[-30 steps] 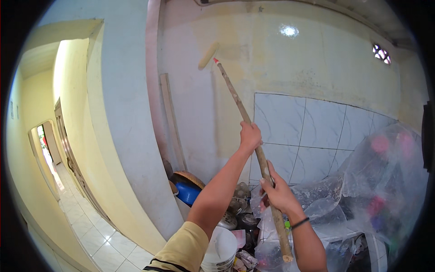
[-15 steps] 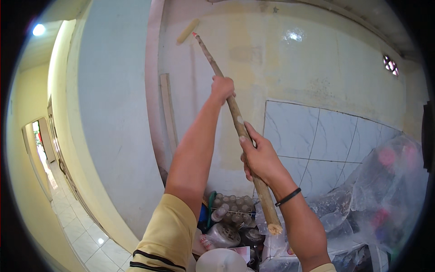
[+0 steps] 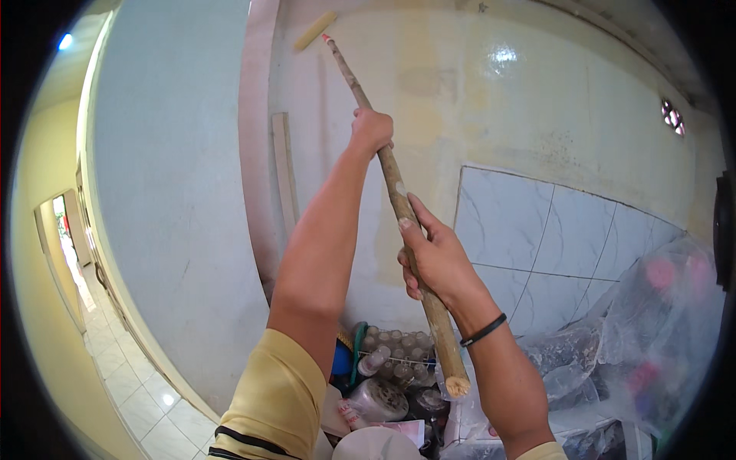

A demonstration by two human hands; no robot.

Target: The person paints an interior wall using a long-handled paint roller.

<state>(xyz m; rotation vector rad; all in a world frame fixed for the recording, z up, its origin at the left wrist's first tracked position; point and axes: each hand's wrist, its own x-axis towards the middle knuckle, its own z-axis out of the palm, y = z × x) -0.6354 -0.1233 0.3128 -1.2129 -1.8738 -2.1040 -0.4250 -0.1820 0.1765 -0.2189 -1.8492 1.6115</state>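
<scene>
A long wooden pole (image 3: 392,175) slants up and away from me, its rough cut end close to my body. At its far tip, past a small red piece, a pale yellow paint roller (image 3: 315,31) lies against the upper wall (image 3: 360,69). My left hand (image 3: 372,130) is wrapped round the pole about midway up. Lower down, my right hand (image 3: 433,257) grips the same pole, thumb laid along it and fingers curled underneath. A black band circles my right wrist.
White marbled tiles (image 3: 502,218) cover the lower wall at right. Clear plastic sheeting (image 3: 652,330) drapes over items there. Below my hands sit several bottles in a rack (image 3: 395,349), pots and a round white lid (image 3: 376,445). A wooden strip (image 3: 284,169) stands against the wall; a tiled hallway (image 3: 126,383) runs at left.
The roller has gone slightly higher on the wall. Both hands have moved up a little and to the left with the pole, and the view has shifted slightly.
</scene>
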